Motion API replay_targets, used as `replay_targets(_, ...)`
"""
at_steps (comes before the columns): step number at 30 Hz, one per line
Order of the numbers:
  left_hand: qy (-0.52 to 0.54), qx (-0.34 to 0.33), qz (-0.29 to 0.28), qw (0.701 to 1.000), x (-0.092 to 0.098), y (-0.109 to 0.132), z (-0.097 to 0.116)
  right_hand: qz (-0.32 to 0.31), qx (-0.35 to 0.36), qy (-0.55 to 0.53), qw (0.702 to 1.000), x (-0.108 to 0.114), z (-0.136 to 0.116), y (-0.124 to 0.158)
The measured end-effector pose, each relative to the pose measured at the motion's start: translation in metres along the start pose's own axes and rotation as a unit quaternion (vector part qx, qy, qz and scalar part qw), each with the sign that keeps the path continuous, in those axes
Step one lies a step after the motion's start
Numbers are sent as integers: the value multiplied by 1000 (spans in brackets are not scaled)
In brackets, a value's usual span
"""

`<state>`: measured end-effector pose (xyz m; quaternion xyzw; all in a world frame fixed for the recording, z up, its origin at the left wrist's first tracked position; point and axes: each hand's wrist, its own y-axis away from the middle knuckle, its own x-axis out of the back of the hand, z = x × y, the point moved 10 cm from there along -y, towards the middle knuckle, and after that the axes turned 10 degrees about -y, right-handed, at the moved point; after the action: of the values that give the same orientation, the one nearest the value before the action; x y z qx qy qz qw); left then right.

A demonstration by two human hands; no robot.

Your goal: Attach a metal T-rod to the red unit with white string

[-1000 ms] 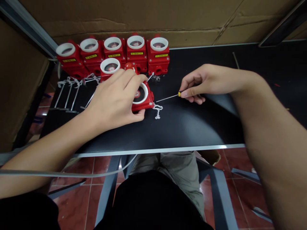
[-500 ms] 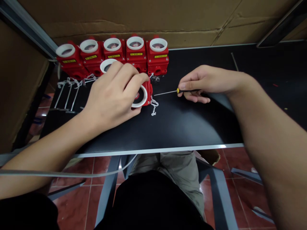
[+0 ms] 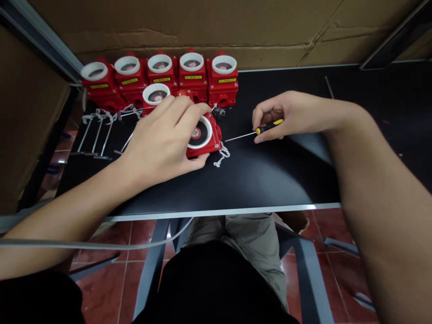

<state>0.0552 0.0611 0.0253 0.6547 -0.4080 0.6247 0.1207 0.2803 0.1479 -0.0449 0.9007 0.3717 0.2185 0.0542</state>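
Note:
My left hand [image 3: 165, 139] is wrapped over a red box with a round white-rimmed window [image 3: 213, 143], which lies on the black tabletop; the hand hides its left part. A white cord [image 3: 222, 156] trails from the box's right corner. In my right hand [image 3: 280, 114] is a screwdriver [image 3: 266, 128] with a black and yellow handle, pinched between thumb and fingers. Its thin shaft points left, and the tip is a little short of the box's right side. Just behind my left hand stands another red box [image 3: 148, 108], partly covered by it.
Several like red boxes [image 3: 222, 85] form a row along the cardboard wall [image 3: 263, 36]. Thin metal rods with white cords [image 3: 97, 135] lie at the left. Another rod [image 3: 329, 87] rests at the back right of the black table [image 3: 236, 189]. A grey cable [image 3: 101, 245] crosses below the table's edge.
The held box has shifted slightly right and turned, showing more of its window. My right hand has changed its grip on the screwdriver, whose handle now tilts up and shows more.

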Motion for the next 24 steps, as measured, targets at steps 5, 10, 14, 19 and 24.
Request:
replay_targets(5,11,0,8,1000,0,0,-3,47,-15,-23,999,9,4,2)
replay_targets(10,14,-1,18,1000,1,0,-4,51,-11,-27,998,7,-4,6)
replay_targets(14,-6,-2,17,1000,1,1,-4,33,-36,-69,996,-1,-6,7)
replay_targets(19,-15,-5,24,1000,5,1,0,40,-65,-87,993,-3,-1,8)
replay_targets(24,-17,-21,40,999,7,2,3,19,-81,-100,991,-6,6,7)
